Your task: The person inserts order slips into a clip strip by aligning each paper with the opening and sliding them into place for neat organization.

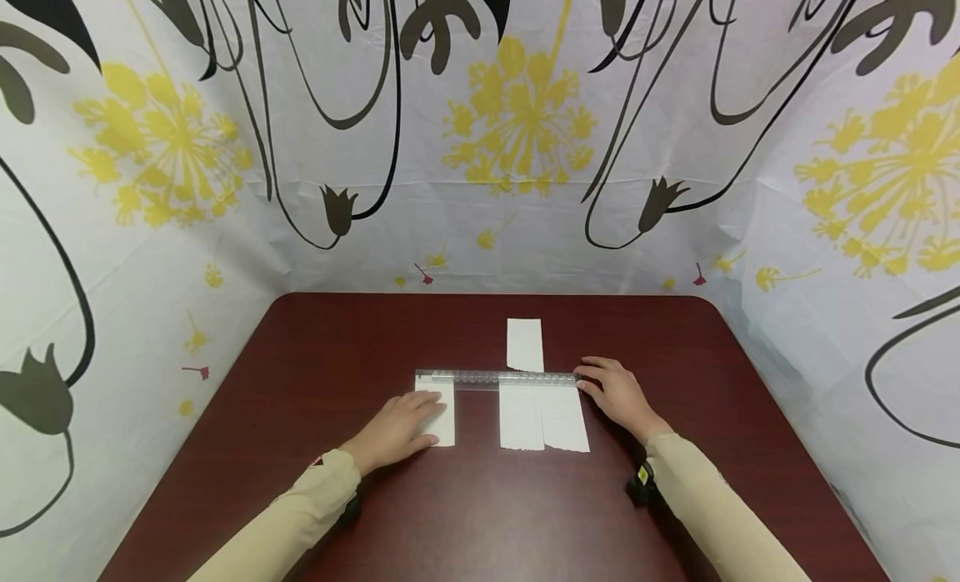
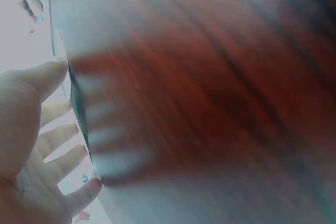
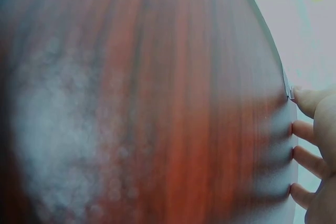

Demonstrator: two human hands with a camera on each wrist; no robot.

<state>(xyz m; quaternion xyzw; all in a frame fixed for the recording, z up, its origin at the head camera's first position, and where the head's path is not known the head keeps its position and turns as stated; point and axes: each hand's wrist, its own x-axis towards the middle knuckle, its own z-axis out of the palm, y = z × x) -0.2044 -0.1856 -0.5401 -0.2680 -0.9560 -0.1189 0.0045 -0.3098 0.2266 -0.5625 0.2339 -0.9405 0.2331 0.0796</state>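
Note:
A clear plastic ruler [image 1: 472, 379] lies crosswise over white paper strips. My left hand [image 1: 401, 423] rests on the left paper piece [image 1: 444, 432], below the ruler's left end, its fingers stretched out. In the left wrist view the spread fingertips of my left hand [image 2: 39, 140] touch the tabletop side. My right hand [image 1: 617, 394] touches the ruler's right end, with fingers extended. The right wrist view shows the thumb and fingertips of my right hand [image 3: 320, 145] down at the surface. Two adjoining paper pieces, one in the middle [image 1: 521, 419] and one on the right [image 1: 564, 423], have ragged lower edges.
Another paper piece [image 1: 524, 344] lies above the ruler, its lower edge torn. All of it sits on a dark red-brown table [image 1: 360, 340] with rounded far corners. A white cloth [image 1: 465, 232] with yellow and grey flower prints surrounds the table.

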